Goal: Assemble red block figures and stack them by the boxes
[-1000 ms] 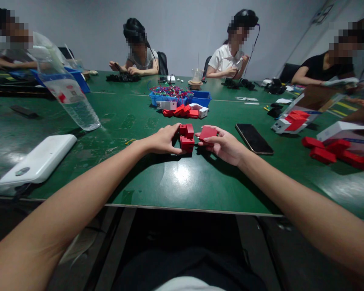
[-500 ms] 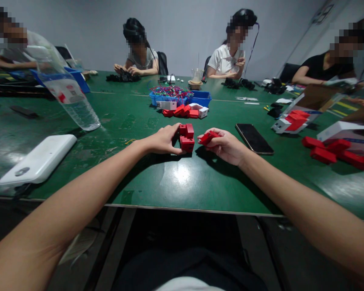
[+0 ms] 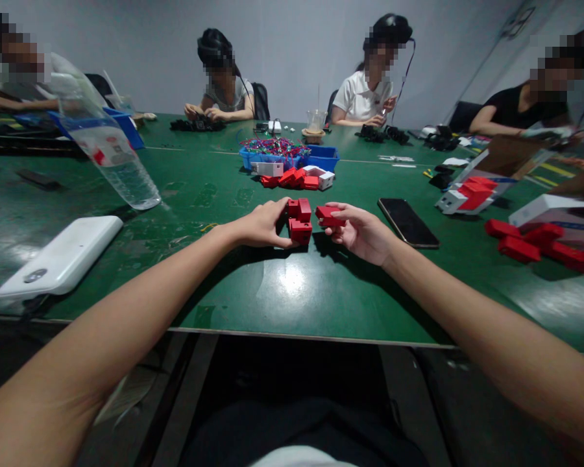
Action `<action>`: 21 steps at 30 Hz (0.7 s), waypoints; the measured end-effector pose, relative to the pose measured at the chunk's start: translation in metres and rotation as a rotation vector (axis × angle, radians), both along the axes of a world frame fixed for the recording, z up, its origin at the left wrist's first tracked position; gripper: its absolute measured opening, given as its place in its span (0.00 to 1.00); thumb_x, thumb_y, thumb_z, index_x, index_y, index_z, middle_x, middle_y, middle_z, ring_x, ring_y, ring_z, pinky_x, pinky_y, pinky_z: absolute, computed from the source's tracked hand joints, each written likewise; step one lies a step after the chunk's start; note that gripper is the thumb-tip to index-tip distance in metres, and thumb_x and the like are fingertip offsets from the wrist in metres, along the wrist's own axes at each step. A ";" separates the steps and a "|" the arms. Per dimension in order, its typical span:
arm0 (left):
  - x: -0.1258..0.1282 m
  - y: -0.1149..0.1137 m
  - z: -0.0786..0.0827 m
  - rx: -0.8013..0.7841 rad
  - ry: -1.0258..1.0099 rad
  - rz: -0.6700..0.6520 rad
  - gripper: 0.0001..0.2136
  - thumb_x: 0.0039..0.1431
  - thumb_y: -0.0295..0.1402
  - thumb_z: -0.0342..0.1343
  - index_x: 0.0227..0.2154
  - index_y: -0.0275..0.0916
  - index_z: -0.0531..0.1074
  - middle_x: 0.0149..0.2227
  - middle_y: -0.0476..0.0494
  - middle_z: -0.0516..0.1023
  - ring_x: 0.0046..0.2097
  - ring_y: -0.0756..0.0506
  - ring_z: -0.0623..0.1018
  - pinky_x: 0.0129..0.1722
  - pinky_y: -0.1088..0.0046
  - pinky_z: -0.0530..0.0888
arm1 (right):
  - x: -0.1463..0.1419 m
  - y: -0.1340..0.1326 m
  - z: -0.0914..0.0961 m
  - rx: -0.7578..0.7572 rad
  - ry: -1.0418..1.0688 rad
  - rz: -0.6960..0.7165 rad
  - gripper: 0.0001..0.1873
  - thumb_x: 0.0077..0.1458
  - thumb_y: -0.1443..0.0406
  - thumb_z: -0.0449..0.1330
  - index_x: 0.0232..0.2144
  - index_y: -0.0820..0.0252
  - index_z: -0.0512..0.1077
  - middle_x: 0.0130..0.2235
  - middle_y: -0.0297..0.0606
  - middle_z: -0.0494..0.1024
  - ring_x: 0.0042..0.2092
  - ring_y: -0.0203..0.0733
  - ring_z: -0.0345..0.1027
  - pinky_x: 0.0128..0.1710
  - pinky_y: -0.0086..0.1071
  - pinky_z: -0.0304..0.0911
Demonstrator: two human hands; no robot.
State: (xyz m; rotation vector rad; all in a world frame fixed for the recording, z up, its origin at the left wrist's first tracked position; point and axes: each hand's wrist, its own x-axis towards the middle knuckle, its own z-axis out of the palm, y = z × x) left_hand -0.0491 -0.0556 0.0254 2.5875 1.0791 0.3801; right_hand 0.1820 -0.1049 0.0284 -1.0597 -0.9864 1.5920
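Note:
Between its thumb and fingers, my left hand (image 3: 265,224) grips a small cluster of red blocks (image 3: 300,230) on the green table. The blocks are box-shaped and sit against one another; a dark hole shows in the front one. Just right of the cluster, my right hand (image 3: 363,232) pinches a single red block (image 3: 329,216) off the table, with a narrow gap between the two. Beyond both hands lies a row of red blocks (image 3: 296,178) with white blocks (image 3: 321,176) among them.
Blue bins (image 3: 321,157), one heaped with coloured wires (image 3: 277,148), stand behind the row. A phone (image 3: 407,222) lies right of my hand, red blocks (image 3: 525,240) farther right. On the left are a water bottle (image 3: 121,162) and a white device (image 3: 65,256). Several people sit opposite.
My right hand has turned the single red block from tilted to nearly level, its fingers shifting around it. My left hand and its red blocks have stayed in place.

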 end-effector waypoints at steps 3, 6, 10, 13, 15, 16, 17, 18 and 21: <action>0.000 0.001 -0.001 -0.007 -0.008 0.003 0.36 0.44 0.48 0.62 0.54 0.37 0.60 0.48 0.35 0.72 0.48 0.36 0.72 0.50 0.58 0.69 | 0.001 0.001 -0.002 0.013 -0.035 0.016 0.18 0.44 0.70 0.64 0.41 0.58 0.70 0.34 0.35 0.77 0.27 0.34 0.68 0.23 0.29 0.61; 0.000 0.001 0.000 -0.014 -0.022 0.005 0.36 0.44 0.48 0.63 0.55 0.37 0.60 0.48 0.35 0.72 0.49 0.36 0.72 0.50 0.58 0.68 | 0.003 0.002 -0.005 0.057 -0.061 0.033 0.24 0.42 0.69 0.67 0.44 0.57 0.69 0.34 0.33 0.76 0.27 0.33 0.69 0.25 0.28 0.62; 0.000 0.000 0.000 -0.017 -0.011 0.007 0.37 0.44 0.48 0.62 0.55 0.36 0.60 0.49 0.34 0.71 0.49 0.35 0.72 0.51 0.57 0.68 | 0.003 0.002 -0.009 0.132 -0.086 0.038 0.32 0.35 0.70 0.72 0.46 0.55 0.67 0.37 0.32 0.77 0.29 0.33 0.69 0.26 0.28 0.62; 0.000 0.001 0.000 -0.017 -0.003 0.002 0.37 0.45 0.48 0.62 0.56 0.35 0.59 0.50 0.33 0.71 0.50 0.35 0.71 0.52 0.57 0.68 | 0.002 0.002 -0.010 0.105 -0.056 0.030 0.27 0.36 0.68 0.73 0.42 0.58 0.70 0.35 0.33 0.77 0.29 0.32 0.68 0.27 0.27 0.62; 0.000 0.001 -0.001 -0.014 -0.002 -0.001 0.37 0.45 0.48 0.62 0.56 0.35 0.59 0.50 0.33 0.71 0.50 0.35 0.71 0.52 0.56 0.68 | 0.001 0.003 -0.009 0.084 -0.053 0.035 0.22 0.39 0.64 0.73 0.39 0.60 0.73 0.33 0.34 0.76 0.29 0.32 0.68 0.27 0.27 0.62; -0.001 0.001 -0.001 -0.012 -0.002 -0.001 0.37 0.45 0.49 0.62 0.56 0.35 0.59 0.50 0.33 0.71 0.50 0.35 0.71 0.51 0.56 0.68 | 0.001 0.003 -0.008 0.082 -0.059 0.038 0.21 0.40 0.62 0.73 0.38 0.60 0.73 0.33 0.35 0.77 0.29 0.33 0.68 0.27 0.28 0.63; -0.001 0.001 -0.001 -0.010 -0.002 0.000 0.37 0.45 0.49 0.62 0.55 0.36 0.59 0.49 0.33 0.71 0.50 0.35 0.71 0.51 0.57 0.68 | 0.002 0.003 -0.008 0.082 -0.066 0.040 0.20 0.41 0.60 0.72 0.37 0.60 0.74 0.34 0.36 0.77 0.30 0.34 0.69 0.28 0.28 0.63; -0.001 0.001 -0.001 -0.009 -0.003 0.002 0.37 0.45 0.50 0.62 0.55 0.36 0.60 0.49 0.34 0.71 0.49 0.35 0.72 0.51 0.57 0.68 | 0.002 0.003 -0.007 0.083 -0.070 0.042 0.19 0.41 0.59 0.72 0.36 0.60 0.75 0.35 0.37 0.78 0.30 0.34 0.69 0.28 0.29 0.64; -0.001 0.000 0.000 -0.007 -0.007 0.002 0.35 0.45 0.49 0.62 0.54 0.37 0.60 0.47 0.35 0.72 0.48 0.36 0.72 0.50 0.59 0.69 | 0.003 0.004 -0.006 0.086 -0.069 0.042 0.18 0.40 0.59 0.73 0.34 0.60 0.76 0.36 0.38 0.79 0.32 0.35 0.70 0.30 0.28 0.66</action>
